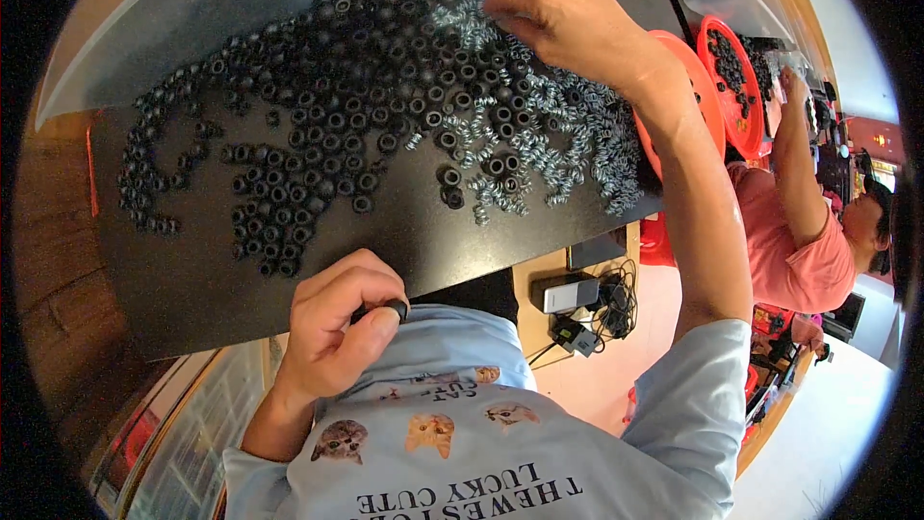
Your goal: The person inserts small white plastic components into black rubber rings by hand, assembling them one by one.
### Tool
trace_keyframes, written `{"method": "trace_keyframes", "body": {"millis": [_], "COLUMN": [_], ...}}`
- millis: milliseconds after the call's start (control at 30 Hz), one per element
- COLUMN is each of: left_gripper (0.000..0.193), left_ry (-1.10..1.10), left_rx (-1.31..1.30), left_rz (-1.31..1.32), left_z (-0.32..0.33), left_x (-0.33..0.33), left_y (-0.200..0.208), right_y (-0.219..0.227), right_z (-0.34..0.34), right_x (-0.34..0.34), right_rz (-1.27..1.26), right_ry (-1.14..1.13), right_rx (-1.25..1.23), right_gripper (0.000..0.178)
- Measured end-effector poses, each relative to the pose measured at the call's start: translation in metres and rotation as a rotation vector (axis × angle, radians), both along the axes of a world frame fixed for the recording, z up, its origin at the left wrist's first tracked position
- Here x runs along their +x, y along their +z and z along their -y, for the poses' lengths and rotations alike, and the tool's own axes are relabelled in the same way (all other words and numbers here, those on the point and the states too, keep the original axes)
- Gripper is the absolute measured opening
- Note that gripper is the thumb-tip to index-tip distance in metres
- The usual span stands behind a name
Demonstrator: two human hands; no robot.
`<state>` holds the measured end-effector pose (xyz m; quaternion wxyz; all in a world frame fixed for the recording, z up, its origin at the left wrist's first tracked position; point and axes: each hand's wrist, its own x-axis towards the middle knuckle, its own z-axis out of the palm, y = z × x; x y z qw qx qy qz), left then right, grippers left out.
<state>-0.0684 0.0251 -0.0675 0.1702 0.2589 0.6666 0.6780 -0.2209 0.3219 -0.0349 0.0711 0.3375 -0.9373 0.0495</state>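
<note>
My left hand point(346, 323) is closed near the front edge of the black table point(414, 241). Between its thumb and fingers it grips a small black round part point(397, 308). Across the table spread many similar black hollow round parts point(279, 193), some showing open ring-like ends. To their right lie loose small metal coil springs point(577, 149), partly mixed with the black parts. My right hand point(549, 14) reaches over the far springs, its fingers bent together and pointing left. Whatever its fingertips hold is hidden.
A clear plastic guard point(183, 34) borders the table's far side. Red baskets point(734, 87) with black parts stand at the right. Below the table edge, a box and cables point(616, 308) rest on a wooden surface. Another person point(799, 241) in a pink shirt works at far right.
</note>
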Motion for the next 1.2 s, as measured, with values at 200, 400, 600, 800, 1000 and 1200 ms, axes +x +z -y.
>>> {"method": "trace_keyframes", "body": {"millis": [200, 400, 600, 800, 1000, 1200], "left_gripper": [0.008, 0.009, 0.015, 0.021, 0.022, 0.023], "left_ry": [0.012, 0.046, 0.065, 0.161, 0.129, 0.111], "left_rx": [0.008, 0.084, 0.244, 0.324, 0.368, 0.328], "left_rz": [0.023, 0.153, 0.314, 0.384, 0.373, 0.296], "left_z": [-0.002, 0.001, 0.003, -0.001, 0.002, 0.002], "left_x": [0.002, 0.008, 0.009, 0.007, 0.010, 0.015], "left_y": [0.001, 0.002, -0.005, -0.001, -0.006, -0.007], "right_y": [-0.002, 0.014, 0.013, 0.017, 0.011, 0.018], "right_z": [0.004, 0.014, 0.068, 0.096, 0.102, 0.105], "right_x": [0.004, 0.030, 0.081, 0.121, 0.146, 0.156], "right_rz": [-0.048, 0.014, 0.091, 0.299, 0.767, 0.856], "right_ry": [-0.044, -0.105, 0.098, 0.106, -0.055, -0.024], "right_rx": [0.093, -0.234, -0.555, -0.760, -1.104, -1.069], "right_gripper": [0.010, 0.015, 0.019, 0.015, 0.010, 0.011]}}
